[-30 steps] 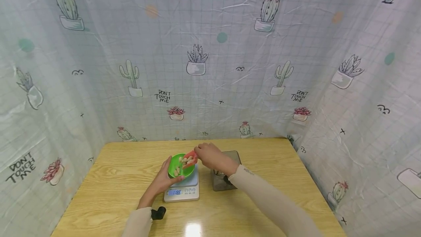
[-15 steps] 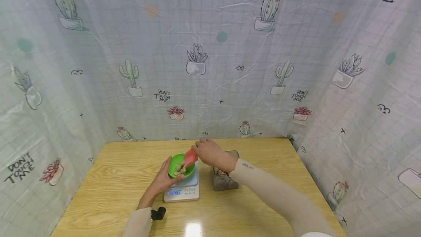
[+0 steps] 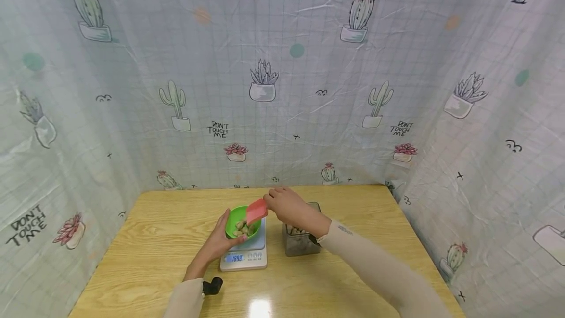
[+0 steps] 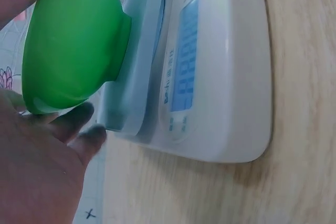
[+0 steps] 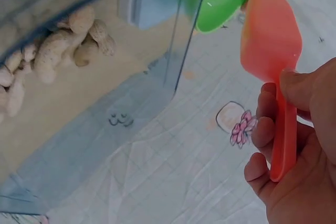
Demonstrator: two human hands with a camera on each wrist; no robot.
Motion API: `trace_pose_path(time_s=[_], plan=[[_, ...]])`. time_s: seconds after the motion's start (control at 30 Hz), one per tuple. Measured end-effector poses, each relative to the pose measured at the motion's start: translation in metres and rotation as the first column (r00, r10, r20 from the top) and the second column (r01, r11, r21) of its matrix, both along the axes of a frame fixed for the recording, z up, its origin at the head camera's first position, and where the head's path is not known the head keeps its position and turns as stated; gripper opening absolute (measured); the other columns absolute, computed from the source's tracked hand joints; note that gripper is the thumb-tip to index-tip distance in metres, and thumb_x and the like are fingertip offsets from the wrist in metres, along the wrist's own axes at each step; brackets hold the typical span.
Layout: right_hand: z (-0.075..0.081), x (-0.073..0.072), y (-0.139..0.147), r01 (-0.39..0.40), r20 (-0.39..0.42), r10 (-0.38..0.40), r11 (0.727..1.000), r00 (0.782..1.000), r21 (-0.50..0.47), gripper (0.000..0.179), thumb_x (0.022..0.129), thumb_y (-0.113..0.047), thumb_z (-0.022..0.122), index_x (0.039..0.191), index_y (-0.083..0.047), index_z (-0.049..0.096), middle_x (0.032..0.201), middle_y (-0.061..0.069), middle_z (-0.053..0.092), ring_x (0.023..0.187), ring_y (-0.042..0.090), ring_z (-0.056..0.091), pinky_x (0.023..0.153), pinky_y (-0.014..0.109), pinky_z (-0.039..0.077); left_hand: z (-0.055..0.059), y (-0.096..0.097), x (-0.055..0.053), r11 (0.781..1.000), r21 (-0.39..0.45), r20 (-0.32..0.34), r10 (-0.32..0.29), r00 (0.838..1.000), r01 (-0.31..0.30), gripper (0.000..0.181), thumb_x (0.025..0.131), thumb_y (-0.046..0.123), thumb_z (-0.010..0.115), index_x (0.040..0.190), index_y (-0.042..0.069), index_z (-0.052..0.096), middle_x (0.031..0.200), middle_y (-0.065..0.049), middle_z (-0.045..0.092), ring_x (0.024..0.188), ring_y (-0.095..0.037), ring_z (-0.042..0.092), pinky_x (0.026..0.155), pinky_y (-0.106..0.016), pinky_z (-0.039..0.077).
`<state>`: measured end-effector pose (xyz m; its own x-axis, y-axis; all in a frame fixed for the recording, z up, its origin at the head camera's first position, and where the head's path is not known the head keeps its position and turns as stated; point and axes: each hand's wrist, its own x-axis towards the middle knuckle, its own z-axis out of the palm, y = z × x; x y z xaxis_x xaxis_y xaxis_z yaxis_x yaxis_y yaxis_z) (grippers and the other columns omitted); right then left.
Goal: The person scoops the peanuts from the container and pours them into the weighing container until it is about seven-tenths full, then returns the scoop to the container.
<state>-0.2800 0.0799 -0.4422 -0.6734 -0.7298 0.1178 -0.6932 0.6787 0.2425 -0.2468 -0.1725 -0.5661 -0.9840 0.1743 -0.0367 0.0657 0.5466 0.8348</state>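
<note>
A green bowl (image 3: 236,214) stands on the platform of a white kitchen scale (image 3: 243,264), with unshelled peanuts (image 3: 241,230) inside it. My left hand (image 3: 219,242) holds the bowl from the left, thumb at its near rim and fingers around its side. In the left wrist view, the fingers lie by the bowl's wall (image 4: 73,40). My right hand (image 3: 287,205) grips a red scoop (image 3: 257,211) by its handle. The scoop is tilted over the right rim of the bowl, and no peanuts show in it. Lit digits show on the scale's display (image 3: 235,258).
Right of the scale stands a clear box (image 3: 302,247), partly hidden under my right forearm; more peanuts (image 5: 52,56) lie in it. All stand on a wooden table (image 3: 163,225). A cactus-print curtain (image 3: 282,151) hangs behind and at both sides.
The peanuts that were in the scoop have dropped into the bowl as the scoop tipped. The right hand has since shifted slightly right. The scale's digits changed; the left hand stayed put.
</note>
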Motion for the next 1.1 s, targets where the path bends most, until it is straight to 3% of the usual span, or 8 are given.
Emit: trace_pose_path(time_s=[0.17,0.3,0.53,0.7,0.8,0.9,1.1], plan=[[-0.005,-0.001,0.011,-0.001,0.045,0.007,0.991,0.999,-0.137,0.02,0.103,-0.029,0.05,0.114,-0.017,0.063,0.104,-0.003,0.066,0.099,0.015,0.064,0.088,0.035,0.052,0.009,-0.001,0.001,1.0,0.004,-0.051,0.01,0.999,-0.01,0.121,0.081,0.041,0.079,0.159,0.021,-0.012,0.165,-0.02,-0.009,0.146,-0.053,0.013,0.11,-0.071,0.025],[-0.01,-0.003,0.022,-0.009,0.04,0.019,0.972,0.999,-0.237,0.02,0.103,-0.026,0.05,0.115,-0.015,0.062,0.103,-0.001,0.067,0.097,0.017,0.065,0.089,0.035,0.053,0.018,0.002,0.003,1.0,0.007,-0.095,0.017,0.995,-0.016,0.116,0.083,0.041,0.075,0.158,0.026,-0.012,0.165,-0.017,-0.01,0.146,-0.054,0.013,0.107,-0.074,0.026],[-0.014,-0.001,0.041,0.036,0.112,0.017,0.891,0.994,-0.452,0.026,0.105,-0.025,0.045,0.118,-0.009,0.061,0.107,0.004,0.067,0.102,0.022,0.063,0.09,0.037,0.052,0.035,0.013,0.008,0.999,0.034,-0.145,0.032,0.989,-0.027,0.111,0.083,0.041,0.076,0.159,0.03,-0.005,0.166,-0.013,-0.005,0.147,-0.051,0.015,0.108,-0.073,0.024],[-0.016,0.003,0.059,0.071,0.119,-0.013,0.864,0.993,-0.498,0.024,0.105,-0.022,0.046,0.118,-0.008,0.06,0.108,0.005,0.067,0.103,0.023,0.063,0.089,0.038,0.052,0.045,0.024,0.009,0.997,0.076,-0.19,0.009,0.982,0.006,0.104,0.086,0.037,0.073,0.159,0.03,0.0,0.167,-0.012,0.0,0.149,-0.048,0.015,0.11,-0.073,0.022],[-0.017,0.007,0.071,0.086,0.113,-0.031,0.848,0.993,-0.523,0.022,0.104,-0.021,0.048,0.117,-0.008,0.06,0.107,0.005,0.067,0.101,0.024,0.063,0.087,0.039,0.052,0.049,0.033,0.008,0.99,0.131,-0.181,-0.025,0.983,0.049,0.1,0.088,0.034,0.072,0.159,0.029,0.001,0.167,-0.012,-0.001,0.143,-0.049,0.03,0.11,-0.068,0.029],[-0.018,0.011,0.084,0.08,0.089,-0.038,0.834,0.995,-0.546,0.021,0.103,-0.019,0.051,0.117,-0.007,0.061,0.106,0.007,0.067,0.099,0.024,0.064,0.084,0.04,0.053,0.052,0.044,0.006,0.989,0.131,-0.18,-0.046,0.983,0.07,0.1,0.088,0.036,0.072,0.159,0.028,0.002,0.167,-0.012,0.002,0.141,-0.048,0.034,0.108,-0.064,0.036],[-0.019,0.019,0.109,0.067,0.043,-0.051,0.816,0.998,-0.574,0.017,0.1,-0.014,0.055,0.114,-0.007,0.062,0.101,0.005,0.067,0.093,0.023,0.063,0.081,0.041,0.052,0.058,0.069,0.007,0.99,0.092,-0.184,-0.087,0.979,0.106,0.1,0.086,0.045,0.071,0.159,0.032,0.004,0.167,-0.006,0.006,0.151,-0.041,0.015,0.11,-0.069,0.027]])
